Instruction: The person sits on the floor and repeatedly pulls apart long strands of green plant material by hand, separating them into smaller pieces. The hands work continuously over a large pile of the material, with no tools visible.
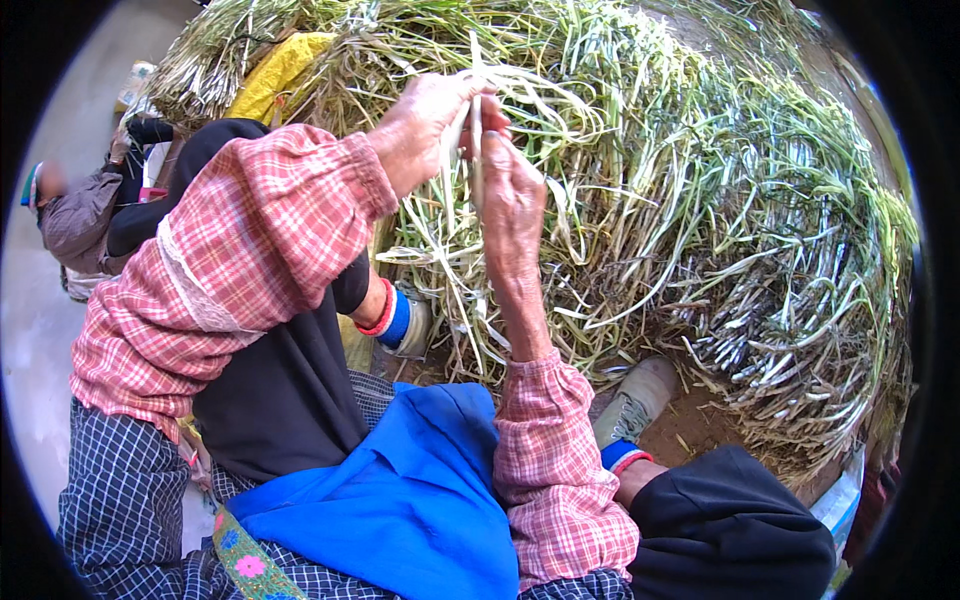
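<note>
Both my hands are raised close together over a large heap of long leafy stalks (637, 187) with pale stems and green tops. My left hand (431, 124), coming from the left in a red plaid sleeve, grips a few pale stalks (448, 180) near their upper part. My right hand (514, 191) is held upright just beside it, with thumb and fingers closed on a pale stem (475, 131) between the hands. Leaves of the held stalks curl to the right above the right hand. Some fingers are hidden behind the hands and stalks.
A yellow sack (281, 71) lies at the upper left among bundled stalks. Another person (82, 217) sits at the far left. My shoes (637, 401) stand at the heap's near edge. A blue cloth (390, 495) covers my lap.
</note>
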### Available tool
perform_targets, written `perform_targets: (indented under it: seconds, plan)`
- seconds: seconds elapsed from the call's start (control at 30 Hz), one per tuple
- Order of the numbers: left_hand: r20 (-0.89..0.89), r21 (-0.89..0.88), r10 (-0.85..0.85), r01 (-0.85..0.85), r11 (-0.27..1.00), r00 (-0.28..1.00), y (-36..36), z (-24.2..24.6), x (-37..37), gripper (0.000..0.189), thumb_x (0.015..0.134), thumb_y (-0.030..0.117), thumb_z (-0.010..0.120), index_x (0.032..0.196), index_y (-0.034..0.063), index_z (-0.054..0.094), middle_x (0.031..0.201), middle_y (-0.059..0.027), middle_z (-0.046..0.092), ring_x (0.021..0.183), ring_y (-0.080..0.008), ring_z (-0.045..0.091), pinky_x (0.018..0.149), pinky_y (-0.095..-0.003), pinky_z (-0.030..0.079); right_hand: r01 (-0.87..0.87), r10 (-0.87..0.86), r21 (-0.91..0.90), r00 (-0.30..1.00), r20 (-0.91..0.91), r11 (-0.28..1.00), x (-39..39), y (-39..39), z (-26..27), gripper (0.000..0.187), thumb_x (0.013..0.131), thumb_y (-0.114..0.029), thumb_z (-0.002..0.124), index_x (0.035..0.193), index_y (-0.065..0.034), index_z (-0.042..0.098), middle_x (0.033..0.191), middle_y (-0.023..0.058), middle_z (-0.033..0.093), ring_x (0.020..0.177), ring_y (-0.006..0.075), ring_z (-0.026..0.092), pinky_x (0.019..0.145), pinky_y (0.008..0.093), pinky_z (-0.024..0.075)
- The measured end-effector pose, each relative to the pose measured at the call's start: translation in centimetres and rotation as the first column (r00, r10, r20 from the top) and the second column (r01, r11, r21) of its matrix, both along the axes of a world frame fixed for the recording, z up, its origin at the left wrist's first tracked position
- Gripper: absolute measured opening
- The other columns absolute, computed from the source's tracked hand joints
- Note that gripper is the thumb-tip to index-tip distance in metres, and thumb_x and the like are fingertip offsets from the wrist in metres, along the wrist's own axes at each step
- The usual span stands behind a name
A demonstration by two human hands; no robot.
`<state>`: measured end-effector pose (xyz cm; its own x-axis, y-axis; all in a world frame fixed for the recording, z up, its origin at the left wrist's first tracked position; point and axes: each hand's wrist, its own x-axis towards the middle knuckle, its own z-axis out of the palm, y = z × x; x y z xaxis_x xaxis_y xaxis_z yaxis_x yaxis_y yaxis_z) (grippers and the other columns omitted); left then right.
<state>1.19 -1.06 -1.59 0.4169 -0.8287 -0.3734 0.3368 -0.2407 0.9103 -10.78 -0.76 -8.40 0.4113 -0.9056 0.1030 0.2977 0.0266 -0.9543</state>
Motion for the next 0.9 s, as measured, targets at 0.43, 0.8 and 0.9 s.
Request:
perform_targets:
  seconds: [0.43,0.8,0.9]
  plan:
    - [0.079,-0.622,-0.141,0.16,0.767,0.987,-0.4,5.3,4.9,0.021,0.085,0.03,0.057,0.087,0.0092,0.057,0.053,0.0072,0.028,0.045,-0.0058,0.028,0.04,-0.0203,0.025,0.406,-0.44,-0.287,0.361,-0.822,0.868,-15.5,-10.0,-14.5,0.027,0.082,-0.036,0.06,0.089,-0.0101,0.066,0.082,0.01,0.067,0.077,0.0306,0.063,0.063,0.0405,0.0451]
    - [-0.041,-0.021,0.009,-0.009,1.0,0.999,-1.0,2.3,-1.6,0.032,0.093,0.027,0.05,0.108,-0.0013,0.056,0.054,0.007,0.035,0.04,-0.0023,0.034,0.033,-0.0153,0.029,0.403,-0.385,0.08,0.905,-0.181,0.912,-9.5,-6.2,-8.2,0.014,0.085,-0.011,0.061,0.09,-0.0004,0.067,0.066,0.0032,0.064,0.055,0.0066,0.055,0.049,0.0195,0.0412]
    - [0.115,0.079,-0.051,0.042,0.996,0.992,-0.7,1.0,-1.8,0.028,0.087,0.026,0.061,0.099,0.0007,0.062,0.072,-0.0011,0.061,0.047,-0.0034,0.049,0.036,-0.0118,0.037,0.211,-0.199,0.248,0.977,-0.071,0.946,-7.1,-4.4,-5.1,0.017,0.087,-0.011,0.059,0.094,0.0037,0.063,0.068,0.0037,0.063,0.057,0.0057,0.054,0.052,0.0187,0.0395]
